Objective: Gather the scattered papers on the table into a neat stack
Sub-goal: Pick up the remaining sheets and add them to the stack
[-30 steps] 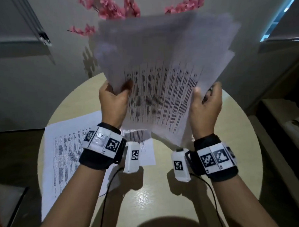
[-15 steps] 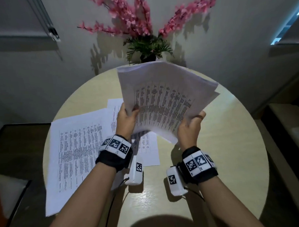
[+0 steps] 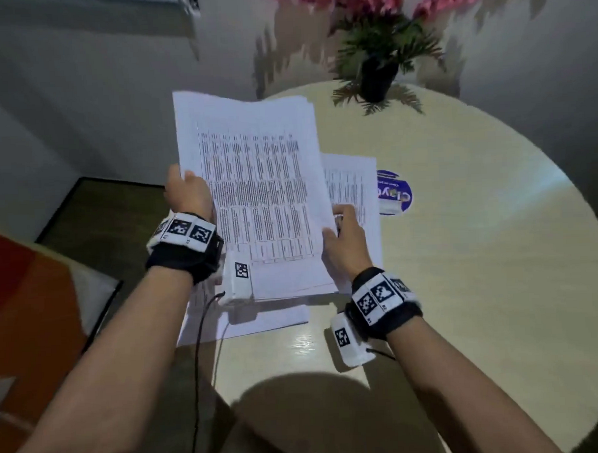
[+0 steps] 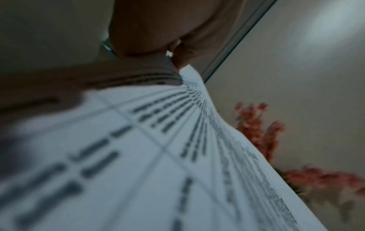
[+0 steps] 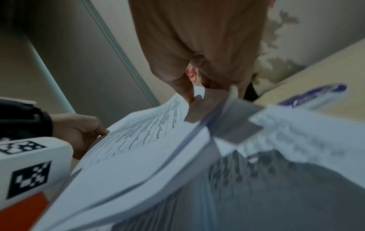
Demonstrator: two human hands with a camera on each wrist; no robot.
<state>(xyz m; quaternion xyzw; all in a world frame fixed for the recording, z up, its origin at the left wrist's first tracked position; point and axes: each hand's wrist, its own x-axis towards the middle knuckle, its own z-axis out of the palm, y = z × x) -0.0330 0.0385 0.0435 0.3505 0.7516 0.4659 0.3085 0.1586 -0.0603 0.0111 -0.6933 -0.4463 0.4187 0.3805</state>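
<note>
A bundle of printed papers (image 3: 258,194) is held low over the left part of the round table (image 3: 463,253), its sheets roughly squared. My left hand (image 3: 186,193) grips the bundle's left edge, thumb on top. My right hand (image 3: 342,238) pinches its right edge; in the right wrist view the thumb presses on the bundle (image 5: 138,148). The left wrist view shows the blurred printed sheet (image 4: 138,156) close up. Loose papers (image 3: 352,189) lie flat on the table beneath the bundle, one showing at its right and another sheet (image 3: 271,321) at its near end.
A potted plant (image 3: 379,68) with pink blossoms stands at the table's far edge. A round blue-and-white sticker or lid (image 3: 393,193) lies right of the papers. A dark-framed surface (image 3: 102,217) sits left of the table, below it.
The bundle has come down from in front of my face to just above the table's left side, and its fanned sheets have drawn together. Both hands keep their hold.
</note>
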